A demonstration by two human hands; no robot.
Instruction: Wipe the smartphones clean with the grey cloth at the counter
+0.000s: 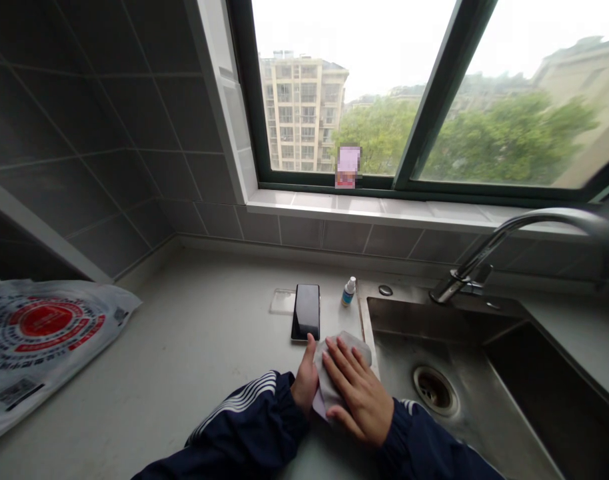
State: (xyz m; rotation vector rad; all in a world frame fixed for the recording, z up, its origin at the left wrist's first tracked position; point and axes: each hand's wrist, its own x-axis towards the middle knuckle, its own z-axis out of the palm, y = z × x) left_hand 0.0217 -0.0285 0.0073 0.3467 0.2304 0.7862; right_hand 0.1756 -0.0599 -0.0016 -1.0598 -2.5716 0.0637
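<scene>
L hand (304, 380) pinches prob. cloth (358, 345), spread R fingers (344, 357) press on it, by phone (306, 312)

White cloth (340, 373) bunched just beside flat black smartphone (306, 312)

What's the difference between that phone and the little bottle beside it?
The phone lies flat, while the small bottle stands upright. The phone is far larger than the small bottle. The phone has a dark, glossy face; the small bottle has a white cap and a blue label. Both rest on the pale countertop.
</scene>
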